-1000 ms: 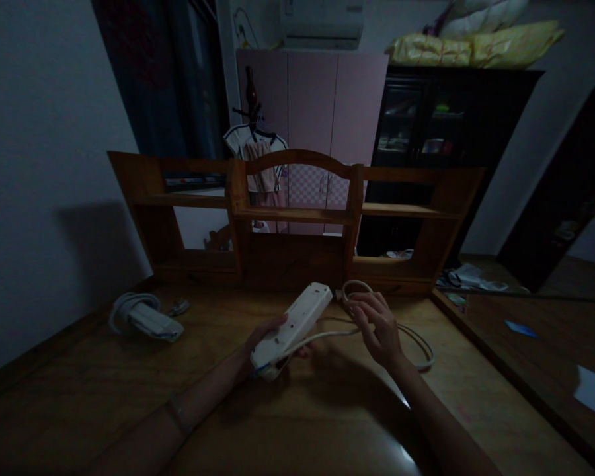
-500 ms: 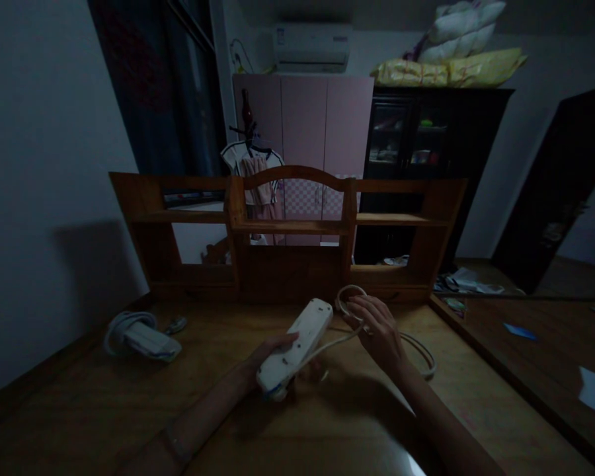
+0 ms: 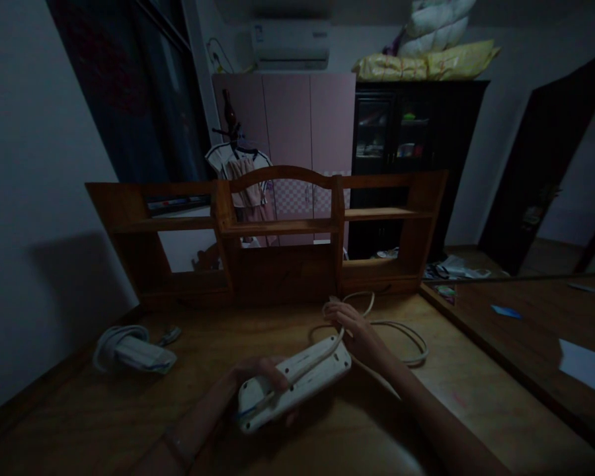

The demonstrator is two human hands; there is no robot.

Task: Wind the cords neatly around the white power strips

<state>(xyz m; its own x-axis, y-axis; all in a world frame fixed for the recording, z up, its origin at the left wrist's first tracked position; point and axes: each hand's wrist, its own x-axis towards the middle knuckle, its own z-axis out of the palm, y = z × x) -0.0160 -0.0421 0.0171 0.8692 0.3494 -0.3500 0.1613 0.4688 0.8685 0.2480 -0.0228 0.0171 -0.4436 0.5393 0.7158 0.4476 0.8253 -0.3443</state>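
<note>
A white power strip (image 3: 312, 378) is tilted above the wooden desk, its screwed underside facing up. My left hand (image 3: 262, 377) is closed round its near end, the thumb pressing the cable against the underside. The pale cable (image 3: 330, 349) runs along the strip to its far end. There my right hand (image 3: 352, 327) is closed on the cable, with the fingers curled over it. More of the cable lies in loose loops (image 3: 416, 360) on the desk to the right of that hand.
A second white power strip (image 3: 141, 352), with its cable coiled round it, lies at the desk's left. A wooden shelf unit (image 3: 277, 228) stands along the back edge. On the right is a lower brown surface with a white paper sheet (image 3: 588, 367) and a blue card (image 3: 506, 311).
The power strip has turned flatter and to the right. My left thumb now presses the cable along it. My right hand has moved left to the strip's far end. The view has shifted slightly.
</note>
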